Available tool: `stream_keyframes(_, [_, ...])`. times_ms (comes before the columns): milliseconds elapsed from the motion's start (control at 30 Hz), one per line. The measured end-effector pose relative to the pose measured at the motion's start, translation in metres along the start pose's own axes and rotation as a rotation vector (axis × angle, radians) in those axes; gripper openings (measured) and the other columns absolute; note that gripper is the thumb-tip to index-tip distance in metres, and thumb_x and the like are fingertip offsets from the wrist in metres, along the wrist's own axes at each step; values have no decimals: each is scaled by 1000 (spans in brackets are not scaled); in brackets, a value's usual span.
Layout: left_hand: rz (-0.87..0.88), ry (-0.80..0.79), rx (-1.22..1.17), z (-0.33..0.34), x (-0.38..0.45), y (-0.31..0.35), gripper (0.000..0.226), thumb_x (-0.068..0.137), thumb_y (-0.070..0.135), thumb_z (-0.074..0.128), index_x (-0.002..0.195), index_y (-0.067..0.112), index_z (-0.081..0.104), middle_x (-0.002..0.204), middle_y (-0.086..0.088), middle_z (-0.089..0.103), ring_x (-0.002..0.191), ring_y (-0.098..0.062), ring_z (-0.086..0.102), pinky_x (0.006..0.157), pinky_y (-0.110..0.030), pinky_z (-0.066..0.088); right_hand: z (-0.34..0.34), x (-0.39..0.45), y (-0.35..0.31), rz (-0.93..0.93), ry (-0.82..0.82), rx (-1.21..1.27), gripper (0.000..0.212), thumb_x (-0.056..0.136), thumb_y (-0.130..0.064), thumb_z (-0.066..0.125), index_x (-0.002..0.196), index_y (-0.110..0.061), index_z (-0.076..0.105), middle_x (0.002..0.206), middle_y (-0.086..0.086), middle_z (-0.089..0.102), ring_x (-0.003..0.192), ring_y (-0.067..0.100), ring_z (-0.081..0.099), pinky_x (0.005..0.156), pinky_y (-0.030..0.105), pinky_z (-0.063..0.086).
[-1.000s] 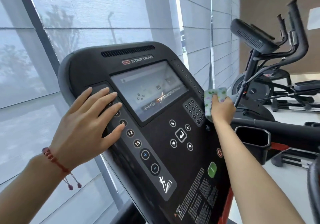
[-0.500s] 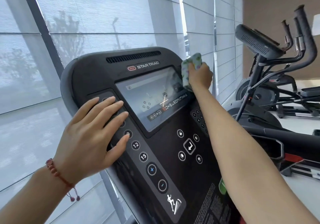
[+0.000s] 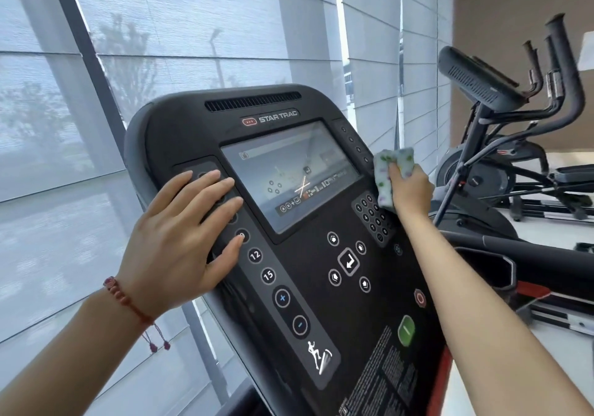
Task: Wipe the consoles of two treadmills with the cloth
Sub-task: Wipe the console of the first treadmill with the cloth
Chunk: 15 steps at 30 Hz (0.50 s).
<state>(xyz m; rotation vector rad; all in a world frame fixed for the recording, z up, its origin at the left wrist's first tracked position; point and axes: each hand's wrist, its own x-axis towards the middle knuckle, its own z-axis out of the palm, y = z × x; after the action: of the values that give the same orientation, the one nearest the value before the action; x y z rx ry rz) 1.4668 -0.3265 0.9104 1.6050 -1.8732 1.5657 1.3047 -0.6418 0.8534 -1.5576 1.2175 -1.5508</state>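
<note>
A person is standing at a black treadmill console (image 3: 321, 303) in a gym, both bare arms reaching fwd. The right hand (image 3: 409, 187) is closing around a folded cloth (image 3: 387, 174), white w/ green and purple spots, and is pressing it against the console's right edge, just right of the screen (image 3: 289, 174) and above the number keypad (image 3: 373, 216). The thumb is lying over the front of the cloth; the other fingers are hidden behind it. The left hand (image 3: 180, 238) is lying open and flat, fingers spread slightly, on the strip of round buttons (image 3: 266, 275) down the console's left side, covering the upper ones; the 12 and 15 buttons are showing just below the little finger. A red cord bracelet (image 3: 123, 300) is sitting on the left wrist, its two tassels hanging down. The screen is reflecting the room. Far right, an elliptical trainer (image 3: 501, 145) is standing on the pale floor, well apart from the hands. Behind the console, window blinds (image 3: 193, 29) are covering tall panes, w/ tree shapes faintly showing through at left.
</note>
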Motion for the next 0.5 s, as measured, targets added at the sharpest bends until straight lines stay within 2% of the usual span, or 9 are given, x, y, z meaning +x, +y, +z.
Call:
stream_keyframes(133, [-6,-2,9,0,2,1,41,88,30,45,102,0,69,115,-18,63,112,-35,57,101,-49,37,-26,-25,38,68,48,-19,41,92,-39,48,97,0,60,102,23,64,102,39,56,84,37,42])
stream_keyframes(233, [-11,-12,19,0,2,1,41,87,30,44,101,1,70,114,-18,64,112,-35,57,102,-48,36,-34,-40,42,99,64,-2,40,91,-37,52,96,2,60,102,26,65,100,40,57,84,37,43])
stream_keyframes(333, [-14,-29,28,0,2,1,42,88,30,43,101,1,69,114,-17,64,112,-35,57,103,-47,35,-35,-53,32,99,59,44,38,90,-35,54,97,1,61,102,24,66,100,39,58,85,36,43])
stream_keyframes(500, [-25,-53,45,-1,2,2,41,88,29,42,103,1,69,115,-17,63,113,-34,56,104,-48,35,-28,-85,12,4,-14,133,32,88,-36,57,89,-4,62,87,13,68,85,31,63,79,33,47])
